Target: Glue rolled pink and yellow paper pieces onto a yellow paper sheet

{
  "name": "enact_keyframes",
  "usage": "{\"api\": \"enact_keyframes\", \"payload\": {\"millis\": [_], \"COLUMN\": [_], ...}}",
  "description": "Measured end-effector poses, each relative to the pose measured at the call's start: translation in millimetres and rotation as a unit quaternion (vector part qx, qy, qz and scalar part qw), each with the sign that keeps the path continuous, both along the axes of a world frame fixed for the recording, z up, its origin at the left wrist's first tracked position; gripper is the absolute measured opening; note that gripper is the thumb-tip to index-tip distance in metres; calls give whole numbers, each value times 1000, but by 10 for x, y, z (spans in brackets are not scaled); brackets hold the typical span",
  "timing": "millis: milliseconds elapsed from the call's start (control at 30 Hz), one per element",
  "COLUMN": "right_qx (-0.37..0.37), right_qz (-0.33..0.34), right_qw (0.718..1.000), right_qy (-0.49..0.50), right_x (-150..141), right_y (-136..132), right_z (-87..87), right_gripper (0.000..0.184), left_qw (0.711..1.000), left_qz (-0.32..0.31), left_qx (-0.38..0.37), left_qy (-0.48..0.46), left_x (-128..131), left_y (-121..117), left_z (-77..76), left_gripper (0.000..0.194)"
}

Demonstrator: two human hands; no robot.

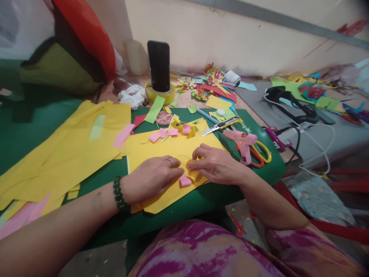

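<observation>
My left hand (154, 177), with a green bead bracelet at its wrist, rests over a yellow paper sheet (155, 154). Its fingers are bent and pressed together; whatever lies under the fingertips is hidden. My right hand (216, 163) pinches a small paper strip (196, 166), partly covered by the fingers. Just below the fingertips sits a pink paper loop (185, 181). More pink loops (173, 132) and yellow curled pieces lie along the sheet's far side. A box cutter (220, 126) lies with its blade over the sheet's far right corner.
A pink glue gun (242, 144) and scissors (263, 151) lie right of the sheet. Large yellow paper (72, 150) covers the left side. Behind, a phone (159, 65) stands against a yellow tape roll (161, 95). Paper flowers (215, 77) and a white cable (328, 154) are farther off.
</observation>
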State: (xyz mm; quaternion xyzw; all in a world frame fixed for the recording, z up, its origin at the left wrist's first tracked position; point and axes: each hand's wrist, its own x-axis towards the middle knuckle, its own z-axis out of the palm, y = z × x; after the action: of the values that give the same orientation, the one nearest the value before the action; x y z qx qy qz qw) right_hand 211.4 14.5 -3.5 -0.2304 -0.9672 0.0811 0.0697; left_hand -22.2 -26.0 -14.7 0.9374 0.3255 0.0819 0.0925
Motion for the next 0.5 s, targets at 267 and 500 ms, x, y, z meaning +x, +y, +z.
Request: {"api": "enact_keyframes", "payload": {"millis": [267, 500], "right_qx": [-3, 7], "right_qz": [-3, 0], "right_qw": [999, 1000], "right_qy": [36, 0], "right_x": [50, -13], "right_y": [3, 18], "right_z": [44, -3], "right_gripper": [28, 28], "left_qw": [1000, 1000], "left_qz": [4, 1], "left_qx": [0, -1], "left_qy": [-17, 1], "left_x": [-7, -5], "left_y": [0, -1], "left_z": [-34, -18], "left_gripper": [25, 26]}}
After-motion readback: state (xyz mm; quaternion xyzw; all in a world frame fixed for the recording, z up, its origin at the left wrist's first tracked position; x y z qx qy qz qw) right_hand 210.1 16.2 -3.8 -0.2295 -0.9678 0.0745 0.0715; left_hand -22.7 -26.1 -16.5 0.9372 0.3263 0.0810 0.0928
